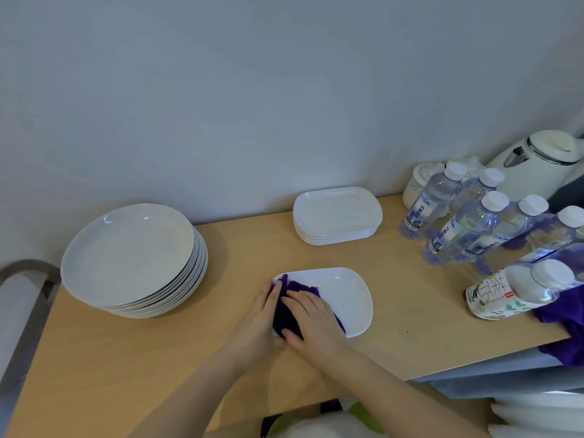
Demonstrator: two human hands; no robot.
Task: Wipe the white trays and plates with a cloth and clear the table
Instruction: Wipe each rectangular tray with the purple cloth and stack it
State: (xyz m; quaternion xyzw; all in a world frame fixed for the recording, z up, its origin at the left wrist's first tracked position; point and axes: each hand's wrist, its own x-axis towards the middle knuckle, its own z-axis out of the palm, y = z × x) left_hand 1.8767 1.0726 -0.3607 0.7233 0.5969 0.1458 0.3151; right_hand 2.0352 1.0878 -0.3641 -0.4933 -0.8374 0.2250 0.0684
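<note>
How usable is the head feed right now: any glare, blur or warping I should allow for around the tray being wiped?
Head view: soft, dim, bluish light; small glare spots on the single tray and the plate stack, which casts a soft shadow rightward. Wide-angle warping tilts the water bottles and kettle at the right edge. Left hand, right hand and purple cloth look slightly soft, but readable.

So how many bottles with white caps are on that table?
7 bottles show: two at the back, three in the next row, one near the right edge, one tea bottle in front. More may be hidden.
</note>
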